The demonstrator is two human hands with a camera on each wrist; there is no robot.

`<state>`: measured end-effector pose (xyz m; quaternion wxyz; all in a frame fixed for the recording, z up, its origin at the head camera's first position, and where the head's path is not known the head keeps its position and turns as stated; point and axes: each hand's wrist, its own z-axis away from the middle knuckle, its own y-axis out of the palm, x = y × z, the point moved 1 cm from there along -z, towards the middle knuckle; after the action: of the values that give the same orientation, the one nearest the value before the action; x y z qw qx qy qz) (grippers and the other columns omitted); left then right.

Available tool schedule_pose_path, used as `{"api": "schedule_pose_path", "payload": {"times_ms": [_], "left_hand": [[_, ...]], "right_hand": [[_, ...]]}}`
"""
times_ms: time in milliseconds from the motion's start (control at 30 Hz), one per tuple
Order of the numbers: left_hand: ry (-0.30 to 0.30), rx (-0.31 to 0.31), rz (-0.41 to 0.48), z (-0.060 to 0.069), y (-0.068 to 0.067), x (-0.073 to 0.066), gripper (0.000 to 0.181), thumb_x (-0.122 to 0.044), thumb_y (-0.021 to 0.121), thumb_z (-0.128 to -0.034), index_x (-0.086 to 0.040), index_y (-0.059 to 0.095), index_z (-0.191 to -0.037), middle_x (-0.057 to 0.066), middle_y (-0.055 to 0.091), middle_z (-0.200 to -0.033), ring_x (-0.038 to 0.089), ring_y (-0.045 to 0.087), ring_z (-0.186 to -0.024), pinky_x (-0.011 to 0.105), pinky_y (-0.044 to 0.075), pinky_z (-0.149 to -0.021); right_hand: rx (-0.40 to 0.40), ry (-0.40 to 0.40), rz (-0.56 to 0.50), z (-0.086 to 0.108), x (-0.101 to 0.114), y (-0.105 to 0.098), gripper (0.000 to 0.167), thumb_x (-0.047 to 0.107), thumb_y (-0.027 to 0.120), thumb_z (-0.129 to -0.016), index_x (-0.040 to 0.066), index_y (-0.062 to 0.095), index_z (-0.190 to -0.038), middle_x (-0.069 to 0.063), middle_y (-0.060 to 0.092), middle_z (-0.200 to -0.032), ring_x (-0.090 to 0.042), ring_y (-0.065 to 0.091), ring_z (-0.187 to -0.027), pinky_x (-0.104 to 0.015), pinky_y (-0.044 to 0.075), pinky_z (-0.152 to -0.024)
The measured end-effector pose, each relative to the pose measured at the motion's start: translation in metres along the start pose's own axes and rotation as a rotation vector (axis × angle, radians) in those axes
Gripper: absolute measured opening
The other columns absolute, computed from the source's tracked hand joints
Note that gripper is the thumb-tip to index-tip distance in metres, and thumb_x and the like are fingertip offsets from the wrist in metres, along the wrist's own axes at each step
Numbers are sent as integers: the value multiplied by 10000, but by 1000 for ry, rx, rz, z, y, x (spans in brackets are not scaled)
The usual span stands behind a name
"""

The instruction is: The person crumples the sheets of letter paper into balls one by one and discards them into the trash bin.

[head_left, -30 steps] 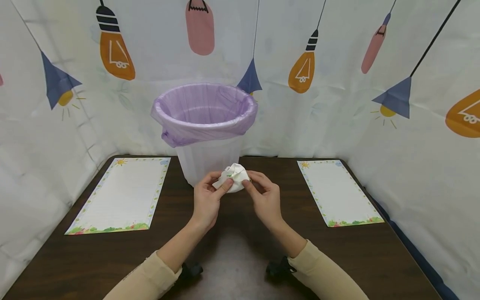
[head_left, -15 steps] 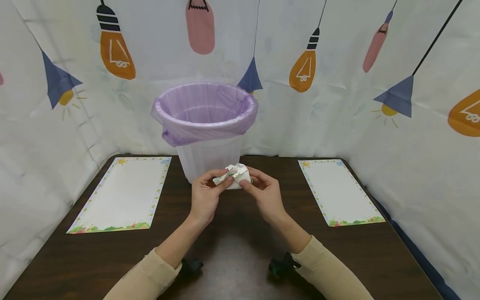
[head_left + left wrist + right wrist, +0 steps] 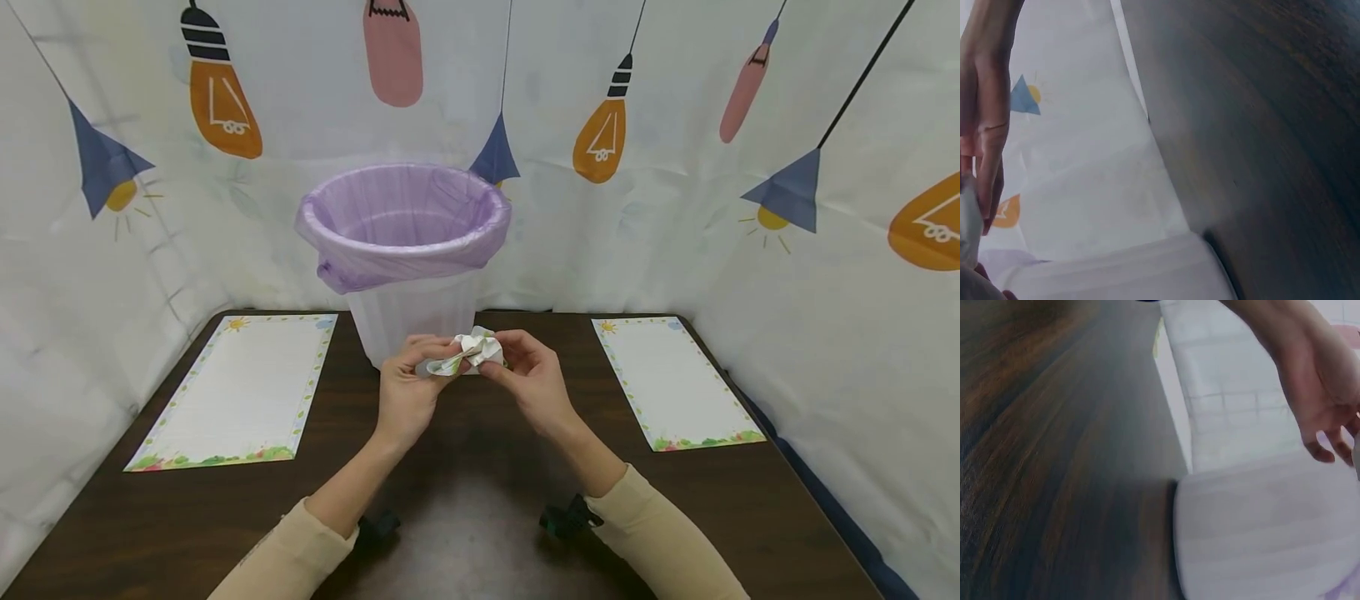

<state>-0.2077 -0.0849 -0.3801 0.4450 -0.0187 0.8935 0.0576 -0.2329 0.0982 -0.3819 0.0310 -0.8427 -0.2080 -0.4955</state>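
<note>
The paper [image 3: 482,348] was a crumpled, irregular wad, white with green print and multiple creases. It was held above the table [image 3: 480,450], near the bin [image 3: 408,312]. The left hand [image 3: 408,390] and right hand [image 3: 534,382] pinched its opposite sides between thumbs and curled fingers.

On the table [image 3: 472,475], a bin [image 3: 412,312] stands behind the wad [image 3: 480,349], between left sheet [image 3: 236,387] and right sheet [image 3: 675,383].

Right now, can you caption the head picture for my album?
Left grip and right grip hold crumpled paper in front of a purple-lined bin.
</note>
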Motion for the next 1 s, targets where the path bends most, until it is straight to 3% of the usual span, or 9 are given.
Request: {"api": "schedule_pose_path", "payload": {"times_ms": [133, 333, 467, 667, 800, 900, 1000], "left_hand": [[12, 23, -12, 2, -1, -1, 232, 139, 825, -744, 46, 779, -951, 55, 759, -1045, 194, 574, -946, 253, 492, -855], [105, 47, -22, 4, 0, -4, 247, 181, 808, -738, 62, 782, -953, 127, 763, -1012, 181, 623, -919, 226, 527, -784], [93, 63, -10, 3, 0, -4, 244, 190, 794, -751, 80, 773, -968, 150, 757, -1029, 186, 648, -964, 234, 548, -809], [-103, 160, 50, 2, -2, -2, 333, 144, 795, -807, 67, 734, -1125, 147, 700, -1207, 222, 648, -1090, 280, 568, -862], [-270, 238, 213, 3, -6, -3, 444, 89, 719, -910, 64, 596, -1336, 185, 587, -1371, 253, 599, -1202, 307, 514, -967], [-375, 218, 330, 4, -8, -1, 444, 21, 634, -996, 80, 498, -1414, 189, 519, -1394, 266, 553, -1249, 321, 480, -1029], [-432, 180, 341, 6, -8, 2, 481, 32, 646, -986, 67, 484, -1438, 149, 521, -1366, 261, 575, -1221, 313, 508, -993]], "right_hand": [[52, 21, 17, 2, -2, -4, 427, -36, 786, -878, -166, 570, -1222, -49, 697, -1139, -184, 652, -960, -303, 582, -836], [81, -2, -20, 3, -3, -5, 309, -65, 789, -861, -53, 657, -1140, -47, 709, -1043, -162, 657, -890, -316, 599, -789], [40, -12, 5, 3, -1, -5, 299, -123, 778, -838, 34, 697, -1079, -34, 718, -991, -154, 649, -867, -289, 595, -764], [-19, 29, 60, 3, -2, -11, 293, -200, 737, -827, -9, 686, -1044, -22, 738, -989, -162, 675, -902, -308, 597, -779], [-90, 6, 91, 3, -2, -20, 295, -250, 724, -796, -61, 672, -1016, -24, 745, -961, -155, 688, -883, -279, 590, -758], [-99, -42, 148, 3, -1, -24, 279, -245, 734, -792, -97, 661, -1017, -33, 743, -970, -151, 686, -876, -260, 583, -744], [-66, -96, 229, 4, 0, -24, 266, -205, 759, -804, -98, 666, -1029, -45, 738, -1002, -155, 683, -880, -254, 578, -726]]}}
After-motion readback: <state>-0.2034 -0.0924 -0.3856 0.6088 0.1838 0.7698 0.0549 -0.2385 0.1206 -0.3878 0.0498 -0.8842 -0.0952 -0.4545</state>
